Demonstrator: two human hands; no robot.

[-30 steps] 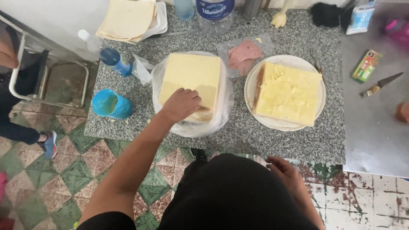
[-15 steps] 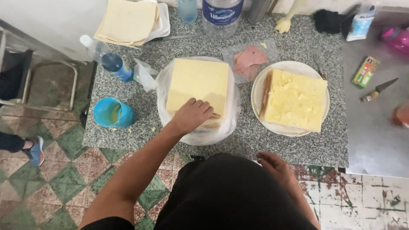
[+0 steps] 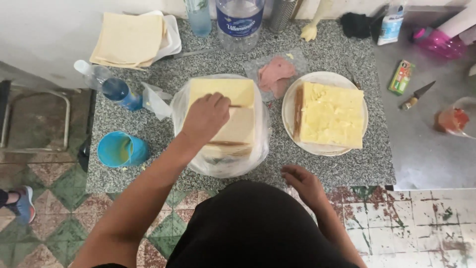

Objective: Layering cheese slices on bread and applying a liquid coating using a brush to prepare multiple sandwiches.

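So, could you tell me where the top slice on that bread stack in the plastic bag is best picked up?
Probably at its near edge, coming from above: the bread stack lies flat in the open plastic bag, and that edge is exposed. The left hand already rests on the top slice.

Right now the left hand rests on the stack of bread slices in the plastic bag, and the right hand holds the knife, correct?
Not quite. In the head view the left hand is on the stack of bread slices, but the right hand is empty at the counter edge; the knife lies untouched far right.
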